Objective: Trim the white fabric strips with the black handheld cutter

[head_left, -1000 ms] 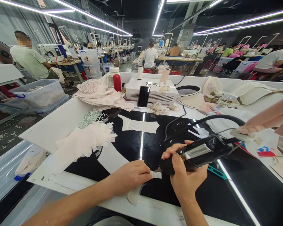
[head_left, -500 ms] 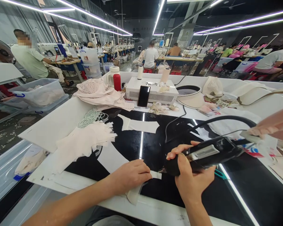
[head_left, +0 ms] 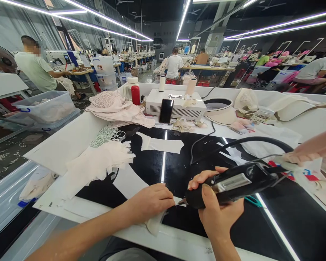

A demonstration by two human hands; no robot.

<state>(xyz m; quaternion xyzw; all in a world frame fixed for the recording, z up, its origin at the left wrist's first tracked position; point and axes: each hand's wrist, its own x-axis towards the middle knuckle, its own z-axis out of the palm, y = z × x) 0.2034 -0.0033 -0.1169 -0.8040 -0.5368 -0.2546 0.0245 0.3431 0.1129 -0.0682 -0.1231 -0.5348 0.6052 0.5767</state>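
Note:
My right hand (head_left: 220, 206) is wrapped around a black corded hand tool (head_left: 230, 183), its fingers on both sides of the body. The tool's narrow metal tip (head_left: 182, 201) points left and touches or nearly touches a white strip (head_left: 177, 199) beside my left fingertips. My left hand (head_left: 153, 203) lies low over the black tabletop, fingers closed and pinching this thin white fabric. A pale end of cloth (head_left: 154, 225) hangs out below that hand at the table's front edge. What lies under the left fingers is hidden.
A larger white cut piece (head_left: 130, 181) and a pale fabric pile (head_left: 97, 163) lie left. Behind stand a phone (head_left: 166, 110), a white vented box (head_left: 176, 103) and a red bottle (head_left: 135, 95). A black cable (head_left: 255, 139) arches right, near what looks like another person's hand (head_left: 301, 154).
The tool in my right hand has moved slightly left, bringing its tip closer to my left fingers. Less of the white strip shows. My left hand has barely moved.

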